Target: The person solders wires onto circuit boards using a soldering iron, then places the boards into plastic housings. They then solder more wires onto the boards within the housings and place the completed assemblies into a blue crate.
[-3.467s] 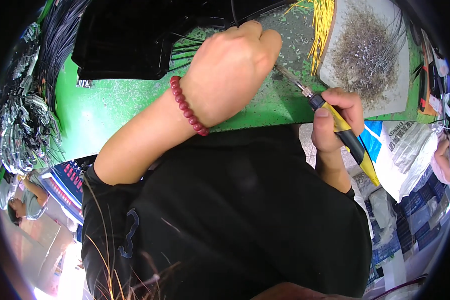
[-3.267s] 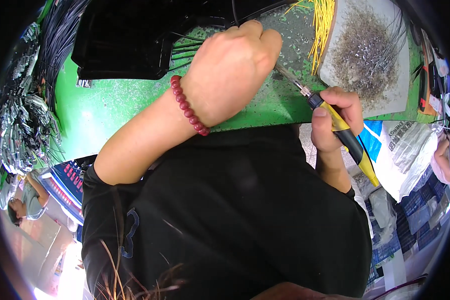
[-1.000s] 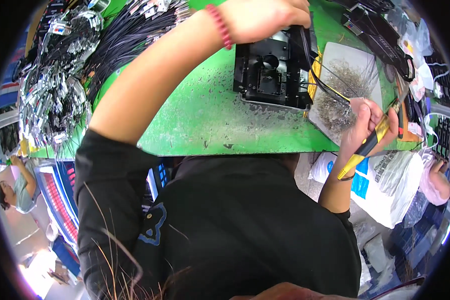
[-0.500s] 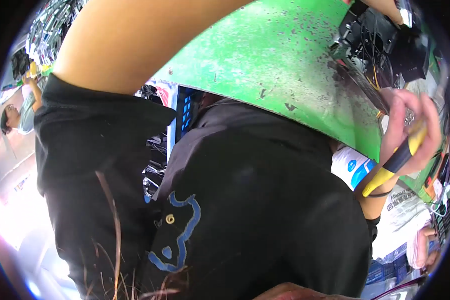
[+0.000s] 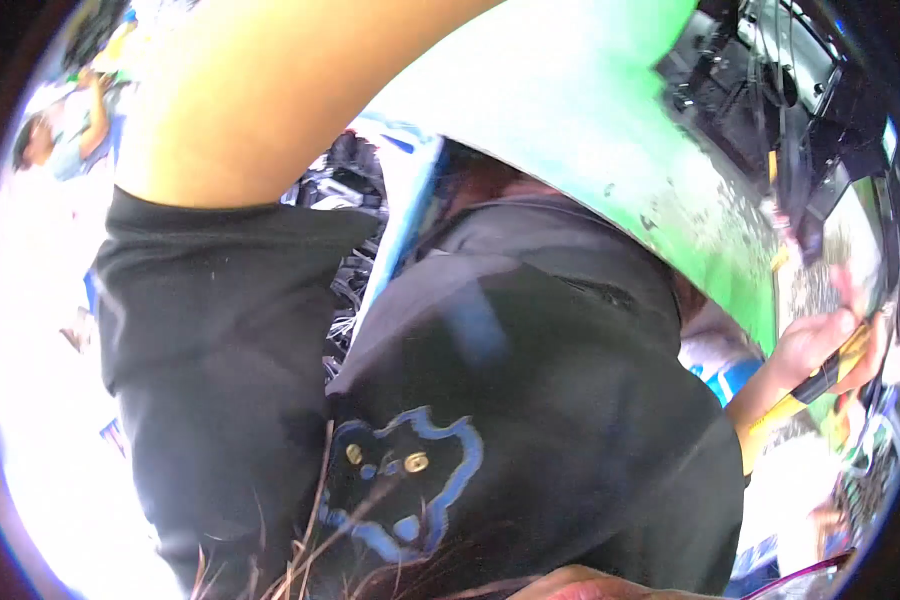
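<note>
My right hand [image 5: 825, 350] is closed around the yellow-and-black handle of a hand tool [image 5: 818, 384]. Blur hides the tool's working end, so its kind does not show. Above that hand, at the upper right, lies a black electronic unit [image 5: 760, 95] with loose cables, at the edge of the green worktop [image 5: 570, 130]. My left arm [image 5: 260, 100] reaches across the top of the view and leaves the picture; its hand is out of sight.
Dark cables and scrap parts [image 5: 350, 190] lie below the worktop beside a pale blue post [image 5: 405, 220]. At the far left, another person [image 5: 65, 150] is at work. Cluttered, blurred items stand at the right rim.
The view has shifted and brightened. My right hand, with the tool, sits lower and its fingers are more closed. A hand seen earlier at the top right no longer shows.
</note>
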Demonstrator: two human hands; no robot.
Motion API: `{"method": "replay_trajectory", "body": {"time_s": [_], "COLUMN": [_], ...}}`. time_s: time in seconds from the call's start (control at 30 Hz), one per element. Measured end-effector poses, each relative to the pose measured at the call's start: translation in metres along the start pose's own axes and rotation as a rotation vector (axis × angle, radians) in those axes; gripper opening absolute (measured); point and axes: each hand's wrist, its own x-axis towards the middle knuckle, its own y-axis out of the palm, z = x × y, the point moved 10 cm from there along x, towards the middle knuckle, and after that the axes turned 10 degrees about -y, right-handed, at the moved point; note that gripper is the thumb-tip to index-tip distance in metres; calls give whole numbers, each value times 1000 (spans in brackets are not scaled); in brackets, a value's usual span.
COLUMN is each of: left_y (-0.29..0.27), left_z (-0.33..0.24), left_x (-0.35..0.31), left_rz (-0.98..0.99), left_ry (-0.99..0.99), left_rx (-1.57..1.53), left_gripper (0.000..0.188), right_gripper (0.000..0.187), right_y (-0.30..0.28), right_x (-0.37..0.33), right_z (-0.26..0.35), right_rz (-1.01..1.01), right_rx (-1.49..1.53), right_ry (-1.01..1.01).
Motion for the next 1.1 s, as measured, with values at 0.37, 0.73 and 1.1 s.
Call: {"method": "replay_trajectory", "body": {"time_s": [0.37,0.73,1.1], "left_y": [-146,41,86], "left_z": [196,215,221], "left_x": [-500,-879,-685], "left_rz": [-176,-162,-16], "left_ry": [-984,-2059,-1585], "left_rx": [371,-299,-383], "left_gripper": [33,43,43], "right_gripper": [30,34,32], "right_y": [67,84,77], "right_x": [-27,-19,-23], "right_z": [-15,15,13], "right_rz": [464,321,310], "right_rx": [97,291,266], "right_ry": [138,171,263]}}
